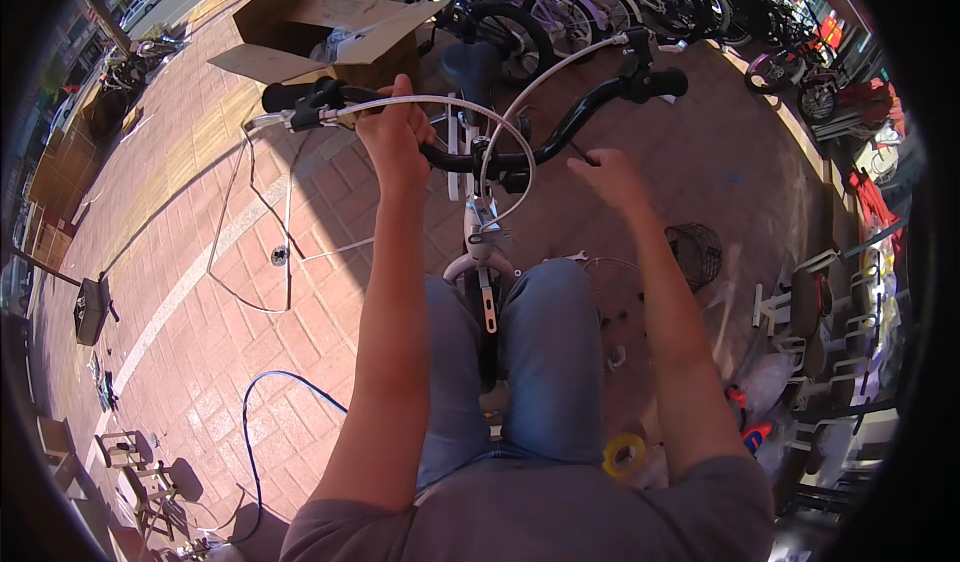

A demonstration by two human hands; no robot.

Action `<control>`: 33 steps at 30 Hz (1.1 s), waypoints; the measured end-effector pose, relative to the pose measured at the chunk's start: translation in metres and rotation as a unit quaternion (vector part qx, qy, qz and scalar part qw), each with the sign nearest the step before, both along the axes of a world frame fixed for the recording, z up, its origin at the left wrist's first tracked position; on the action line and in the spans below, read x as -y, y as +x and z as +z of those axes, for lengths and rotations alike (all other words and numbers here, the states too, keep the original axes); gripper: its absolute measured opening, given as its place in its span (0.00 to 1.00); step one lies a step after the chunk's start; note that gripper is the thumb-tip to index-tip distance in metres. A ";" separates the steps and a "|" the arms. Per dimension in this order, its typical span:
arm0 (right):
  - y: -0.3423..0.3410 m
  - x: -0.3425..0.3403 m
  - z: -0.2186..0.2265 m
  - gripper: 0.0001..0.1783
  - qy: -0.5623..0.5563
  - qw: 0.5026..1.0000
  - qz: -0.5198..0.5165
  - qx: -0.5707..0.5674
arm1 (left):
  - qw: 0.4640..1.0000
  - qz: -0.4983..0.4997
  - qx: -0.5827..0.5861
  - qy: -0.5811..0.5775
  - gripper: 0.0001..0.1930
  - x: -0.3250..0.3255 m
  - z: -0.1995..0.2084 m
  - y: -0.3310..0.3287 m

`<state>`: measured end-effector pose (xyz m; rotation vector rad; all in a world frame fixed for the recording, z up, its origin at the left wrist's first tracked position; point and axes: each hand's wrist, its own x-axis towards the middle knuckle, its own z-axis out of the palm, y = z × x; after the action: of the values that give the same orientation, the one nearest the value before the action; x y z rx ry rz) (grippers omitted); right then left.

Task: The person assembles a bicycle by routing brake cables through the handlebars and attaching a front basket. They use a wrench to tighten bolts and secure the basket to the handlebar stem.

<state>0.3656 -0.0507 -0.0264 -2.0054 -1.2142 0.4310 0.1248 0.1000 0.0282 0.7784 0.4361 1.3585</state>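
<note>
A bicycle stands in front of me, its front wheel (pixel 488 357) between my knees. My left hand (pixel 397 147) is wrapped round the left side of its black handlebar (pixel 570 127), just inboard of the left grip (pixel 290 97). Right of the stem (pixel 483 212), my right hand (pixel 612 177) is closed, apart from the bar. A thin dark rod (pixel 580 153) pokes out of its fingers toward the handlebar; its kind is too small to tell. Pale brake cables (pixel 530 162) loop from both levers in front of the stem. Beyond the bar shows the dark saddle (pixel 470 67).
An open cardboard box (pixel 350 42) sits beyond the left grip, with a row of parked bicycles (pixel 570 17) behind. A wire basket (pixel 694 255) and yellow tape roll (pixel 624 454) lie to my right. A blue hose (pixel 250 432) curves over the paving at left.
</note>
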 end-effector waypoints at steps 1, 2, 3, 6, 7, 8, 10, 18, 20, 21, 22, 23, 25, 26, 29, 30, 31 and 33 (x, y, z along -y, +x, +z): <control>-0.005 0.016 -0.022 0.18 -0.057 0.998 -0.017 0.003 | 1.000 -0.006 0.011 0.001 0.11 -0.001 -0.002 -0.001; -0.011 0.034 -0.046 0.20 -0.033 0.983 -0.092 -0.153 | 1.000 -0.010 0.026 0.006 0.11 -0.002 -0.003 -0.002; -0.018 0.052 -0.063 0.22 -0.007 0.939 -0.167 -0.301 | 1.000 -0.008 0.017 0.003 0.11 -0.002 -0.003 -0.003; -0.041 0.082 -0.070 0.22 0.189 0.850 -0.142 -0.471 | 1.000 -0.002 0.004 0.003 0.12 -0.001 0.000 -0.001; -0.051 0.078 -0.053 0.21 0.216 0.867 -0.121 -0.432 | 1.000 -0.002 0.006 0.005 0.13 0.000 0.000 0.001; -0.070 0.067 -0.021 0.20 0.240 0.881 -0.098 -0.396 | 1.000 0.003 0.003 0.006 0.13 -0.001 -0.002 -0.003; -0.089 0.043 0.020 0.19 0.262 0.900 -0.094 -0.335 | 1.000 0.016 -0.012 0.005 0.15 -0.004 -0.004 -0.004; -0.090 0.015 0.063 0.15 0.352 0.836 -0.105 -0.408 | 0.977 0.086 -0.152 0.125 0.08 0.003 -0.004 -0.020; -0.075 0.058 0.040 0.15 0.375 0.837 -0.173 -0.359 | 0.932 0.206 -0.248 0.168 0.13 0.030 -0.011 -0.051; -0.057 0.090 0.011 0.15 0.367 0.850 -0.218 -0.308 | 0.903 0.256 -0.285 0.195 0.15 0.049 -0.009 -0.066; -0.038 0.125 -0.024 0.16 0.352 0.860 -0.267 -0.256 | 0.885 0.250 -0.315 0.235 0.12 0.088 0.010 -0.069; -0.023 0.162 -0.064 0.17 0.307 0.855 -0.315 -0.275 | 0.890 0.191 -0.298 0.288 0.08 0.126 0.027 -0.068; -0.022 0.240 -0.134 0.16 0.155 0.858 -0.414 -0.261 | 0.861 -0.024 -0.222 0.456 0.07 0.189 0.057 -0.064; -0.031 0.270 -0.163 0.14 0.035 0.863 -0.448 -0.231 | 0.826 -0.122 -0.197 0.514 0.07 0.205 0.067 -0.062; -0.043 0.381 -0.311 0.12 -0.150 0.893 -0.374 -0.201 | 0.712 -0.310 -0.116 0.619 0.08 0.253 0.094 -0.048; -0.062 0.411 -0.336 0.11 -0.192 0.888 -0.369 -0.198 | 0.677 -0.358 -0.082 0.637 0.08 0.263 0.088 -0.031; -0.080 0.409 -0.342 0.11 -0.218 0.892 -0.343 -0.199 | 0.651 -0.381 -0.072 0.652 0.08 0.273 0.088 -0.021; -0.117 0.387 -0.339 0.10 -0.247 0.906 -0.287 -0.190 | 0.631 -0.390 -0.083 0.666 0.09 0.288 0.096 -0.012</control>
<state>0.2484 -0.4375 -0.3656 -2.4214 -0.2496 0.8347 0.1132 -0.1882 0.1240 2.0106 -0.9009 0.5394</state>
